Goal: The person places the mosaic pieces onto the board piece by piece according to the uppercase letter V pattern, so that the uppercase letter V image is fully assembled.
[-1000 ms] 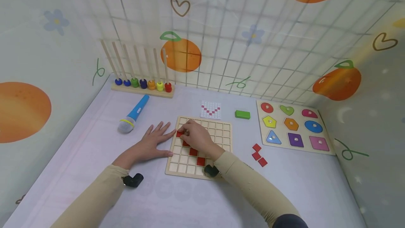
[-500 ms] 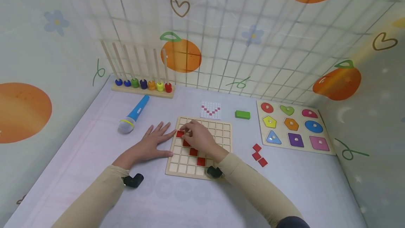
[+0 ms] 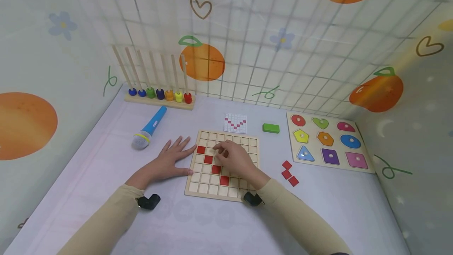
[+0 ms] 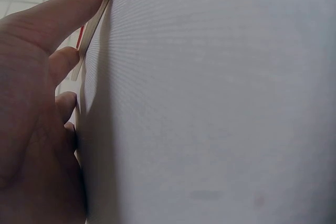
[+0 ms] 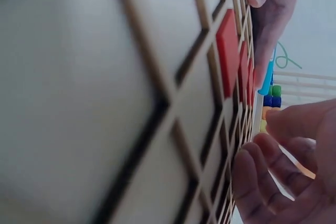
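Note:
A wooden grid board (image 3: 194,187) lies on the table, with several red square tiles (image 3: 216,169) set in its cells in a diagonal. My left hand (image 3: 168,163) is spread flat; its thumb and index fingertip touch the board's left edge, which the left wrist view also shows. Above the board hovers my right hand (image 3: 235,158), its fingers loosely bent. The right wrist view shows a gap between that hand's thumb and fingers (image 5: 249,177), with nothing held. The hand hides some cells. A pattern card (image 3: 235,123) with a red V of squares lies behind the board.
Three loose red tiles (image 3: 286,174) lie right of the board. Behind them are a green block (image 3: 271,128) and a shape puzzle board (image 3: 332,164). At the left lie a blue toy microphone (image 3: 150,127) and a bead rack (image 3: 159,102). Patterned cloth surrounds the table.
My right hand has moved right and slightly toward me, away from the upper-left red tile, which is now fully uncovered in its cell. The left hand has stayed in place.

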The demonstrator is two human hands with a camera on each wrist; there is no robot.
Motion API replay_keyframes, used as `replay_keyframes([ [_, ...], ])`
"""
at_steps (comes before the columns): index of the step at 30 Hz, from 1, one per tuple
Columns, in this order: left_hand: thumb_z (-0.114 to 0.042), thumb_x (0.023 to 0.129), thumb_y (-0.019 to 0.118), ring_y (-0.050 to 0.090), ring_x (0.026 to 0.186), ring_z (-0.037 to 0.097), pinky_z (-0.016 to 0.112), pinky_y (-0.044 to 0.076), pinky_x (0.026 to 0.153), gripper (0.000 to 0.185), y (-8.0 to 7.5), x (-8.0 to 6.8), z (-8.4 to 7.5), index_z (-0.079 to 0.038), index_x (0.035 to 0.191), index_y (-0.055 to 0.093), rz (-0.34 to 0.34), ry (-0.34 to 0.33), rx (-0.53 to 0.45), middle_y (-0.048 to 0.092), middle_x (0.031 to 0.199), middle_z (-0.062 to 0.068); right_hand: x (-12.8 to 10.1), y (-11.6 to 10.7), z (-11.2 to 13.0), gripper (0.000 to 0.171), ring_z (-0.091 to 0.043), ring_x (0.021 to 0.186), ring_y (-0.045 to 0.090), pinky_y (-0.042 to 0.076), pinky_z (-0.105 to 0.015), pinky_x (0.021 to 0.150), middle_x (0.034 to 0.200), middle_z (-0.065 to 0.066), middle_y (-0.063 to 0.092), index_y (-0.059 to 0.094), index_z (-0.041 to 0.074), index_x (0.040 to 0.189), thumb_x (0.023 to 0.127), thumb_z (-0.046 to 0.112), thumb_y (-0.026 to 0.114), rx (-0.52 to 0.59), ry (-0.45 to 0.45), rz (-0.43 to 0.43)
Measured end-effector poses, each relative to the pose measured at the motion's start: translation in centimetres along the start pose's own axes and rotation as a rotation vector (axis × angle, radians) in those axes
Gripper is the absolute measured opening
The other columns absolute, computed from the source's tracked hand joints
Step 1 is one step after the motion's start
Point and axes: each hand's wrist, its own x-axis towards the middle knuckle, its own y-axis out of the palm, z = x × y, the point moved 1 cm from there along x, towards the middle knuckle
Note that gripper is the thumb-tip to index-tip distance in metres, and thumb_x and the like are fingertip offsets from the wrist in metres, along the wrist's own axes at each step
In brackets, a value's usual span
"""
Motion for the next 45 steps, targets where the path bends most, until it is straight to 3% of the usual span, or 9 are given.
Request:
replay_keyframes([
  [14,-0.066,0.085,0.071,-0.007,0.156,0.035,0.058,-0.011,0.123,0.096,0.3,0.0,0.4,-0.024,0.161,0.031,0.003,-0.003,-0.005,0.008,0.171,0.008,-3.5,-1.9,-2.2,0.025,-0.010,0.081,0.058,0.053,-0.028,0.070,0.093,0.009,0.064,0.073,0.018,0.120,0.095,0.020,0.073,0.067,0.099,-0.015],
  [35,-0.067,0.085,0.069,-0.007,0.157,0.032,0.055,-0.010,0.124,0.095,0.2,0.0,0.2,-0.027,0.162,0.029,0.022,-0.020,0.009,0.005,0.172,0.004,-9.1,-5.6,-6.7,0.025,-0.014,0.083,0.060,0.052,-0.029,0.067,0.093,0.004,0.066,0.073,0.016,0.118,0.093,0.017,0.075,0.042,0.235,-0.110],
  [45,-0.065,0.085,0.071,-0.006,0.156,0.035,0.056,-0.010,0.123,0.094,0.1,0.0,0.1,-0.024,0.161,0.031,0.008,-0.006,0.011,0.007,0.171,0.008,-11.3,-7.8,-9.1,0.024,-0.018,0.082,0.059,0.052,-0.030,0.068,0.093,-0.001,0.066,0.073,0.011,0.119,0.095,0.014,0.071,-0.027,0.269,-0.147],
])
